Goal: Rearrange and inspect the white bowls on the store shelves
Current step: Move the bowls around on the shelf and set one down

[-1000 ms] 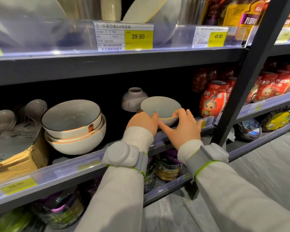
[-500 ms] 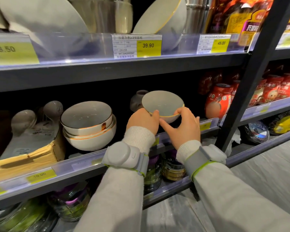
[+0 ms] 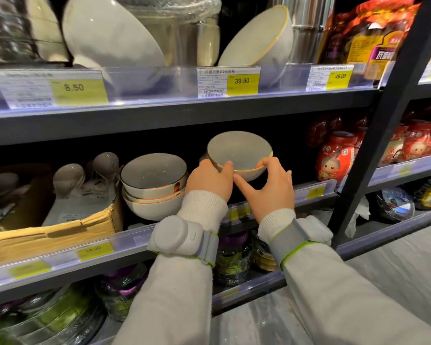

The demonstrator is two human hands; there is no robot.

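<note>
We hold a small white bowl (image 3: 239,151) with both hands, lifted clear of the middle shelf (image 3: 316,192) near its right end and tilted so its smooth, glazed inside faces us. A thin orange line runs round its rim. Our left hand (image 3: 208,180) pinches the rim on the left, thumb on the near edge; our right hand (image 3: 269,188) clasps the right side, fingers curled over the rim and thumb stretched under the rounded wall.

To the left on the same shelf stands a stack (image 3: 153,185) of wider white bowls, nested one in another, each with the same orange rim. Further left, a torn, corrugated cardboard box (image 3: 60,227) holds pale ceramic spoons (image 3: 69,176), their rounded ends up.

On the top shelf (image 3: 159,100) two larger bowls lean on edge: one plain white (image 3: 110,33), one orange-rimmed (image 3: 256,38), with shiny steel pots (image 3: 197,38) between and behind them. Yellow price tags (image 3: 241,82) sit along its clear plastic front edge. Red glossy packets (image 3: 336,158) fill the right end of the middle shelf.
</note>
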